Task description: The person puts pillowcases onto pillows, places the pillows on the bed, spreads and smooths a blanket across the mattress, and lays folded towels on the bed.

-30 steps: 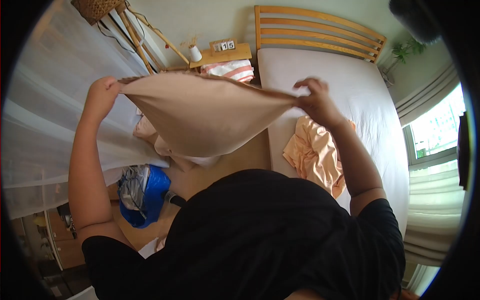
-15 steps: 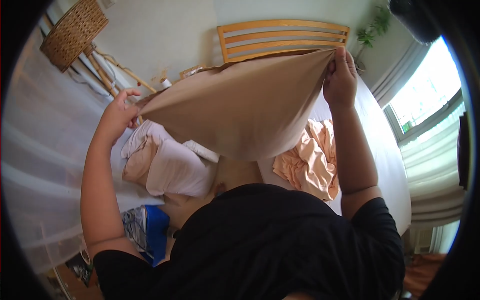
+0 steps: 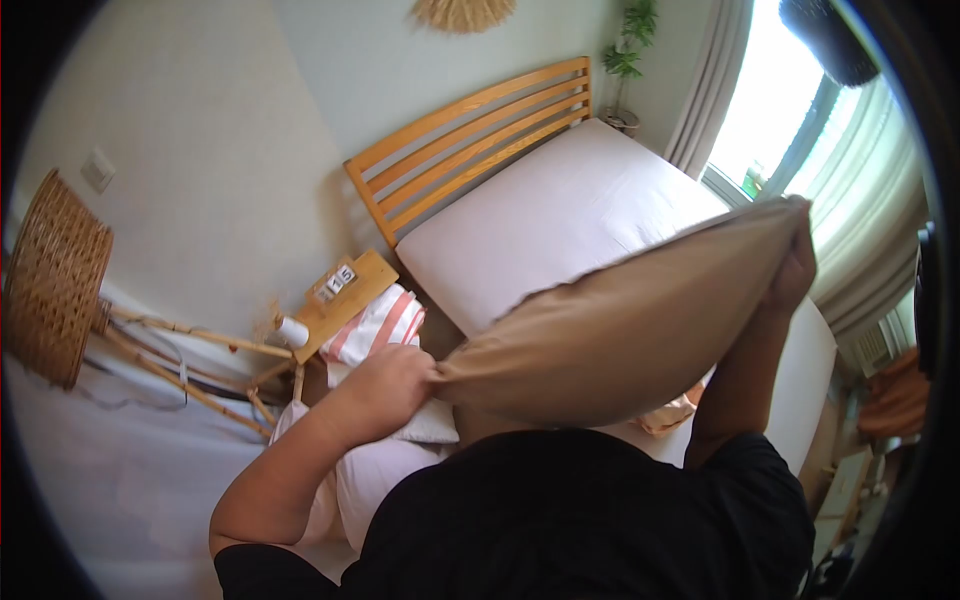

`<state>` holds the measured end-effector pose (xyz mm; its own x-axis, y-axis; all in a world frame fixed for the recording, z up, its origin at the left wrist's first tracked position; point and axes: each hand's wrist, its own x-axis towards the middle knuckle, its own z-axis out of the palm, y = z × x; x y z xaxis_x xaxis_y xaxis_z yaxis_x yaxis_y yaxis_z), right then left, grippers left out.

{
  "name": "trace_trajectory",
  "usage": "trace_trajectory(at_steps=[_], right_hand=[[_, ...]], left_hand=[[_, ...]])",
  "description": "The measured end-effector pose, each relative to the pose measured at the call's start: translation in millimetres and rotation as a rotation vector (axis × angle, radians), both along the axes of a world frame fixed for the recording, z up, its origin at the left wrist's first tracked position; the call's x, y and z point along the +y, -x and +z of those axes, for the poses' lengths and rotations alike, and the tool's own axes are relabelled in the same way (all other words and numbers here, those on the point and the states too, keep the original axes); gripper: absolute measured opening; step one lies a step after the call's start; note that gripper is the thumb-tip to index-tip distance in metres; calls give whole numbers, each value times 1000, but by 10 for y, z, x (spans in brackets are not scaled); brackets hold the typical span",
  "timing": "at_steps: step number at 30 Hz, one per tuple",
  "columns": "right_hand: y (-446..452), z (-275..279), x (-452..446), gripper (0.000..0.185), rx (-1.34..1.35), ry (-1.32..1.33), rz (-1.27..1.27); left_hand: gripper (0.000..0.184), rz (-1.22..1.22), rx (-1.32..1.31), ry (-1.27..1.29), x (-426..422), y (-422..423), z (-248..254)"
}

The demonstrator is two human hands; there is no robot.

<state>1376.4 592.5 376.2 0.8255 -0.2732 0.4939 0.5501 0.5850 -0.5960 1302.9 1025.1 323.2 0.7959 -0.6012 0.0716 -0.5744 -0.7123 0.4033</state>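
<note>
A piece of brown bed linen (image 3: 610, 335) is stretched between my two hands, sagging and billowing in front of my body. Whether it is a sheet or a pillowcase I cannot tell. My left hand (image 3: 395, 385) is closed around its near left corner, just above the pale pillows. At the far right, my right hand (image 3: 797, 262) grips the opposite corner, raised higher; part of its fingers is hidden by the fabric. Beneath the linen, a bit of peach cloth (image 3: 668, 415) shows on the bed.
Beyond my hands is a bed (image 3: 560, 210) with a pale fitted sheet and a slatted wooden headboard (image 3: 470, 135). To the left stand a small wooden table (image 3: 350, 300), a striped cloth (image 3: 385, 325) and a woven lampshade (image 3: 60, 280). White pillows (image 3: 385, 480) lie below. Curtains (image 3: 870, 240) hang right.
My view has turned, bringing more of the bed into sight. The brown linen has swung rightward and tilted, its right corner now farther right. My left hand has closed more fully on its corner.
</note>
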Motion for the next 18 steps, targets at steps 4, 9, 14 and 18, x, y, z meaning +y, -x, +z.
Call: trace_trajectory(at_steps=[4, 9, 14, 18], right_hand=[[-95, 242, -330, 32, 92, 195, -315], [-1950, 437, -421, 19, 95, 345, -253], [-2636, 84, 174, 59, 138, 808, -259], [-1718, -966, 634, 89, 125, 844, 19]], left_hand=[[29, -246, 70, 111, -303, -609, 339], [37, -89, 831, 748, -775, -1545, 473], [35, 67, 928, 1516, -1459, -2033, 738], [33, 117, 648, 1376, -1445, -2518, 553]])
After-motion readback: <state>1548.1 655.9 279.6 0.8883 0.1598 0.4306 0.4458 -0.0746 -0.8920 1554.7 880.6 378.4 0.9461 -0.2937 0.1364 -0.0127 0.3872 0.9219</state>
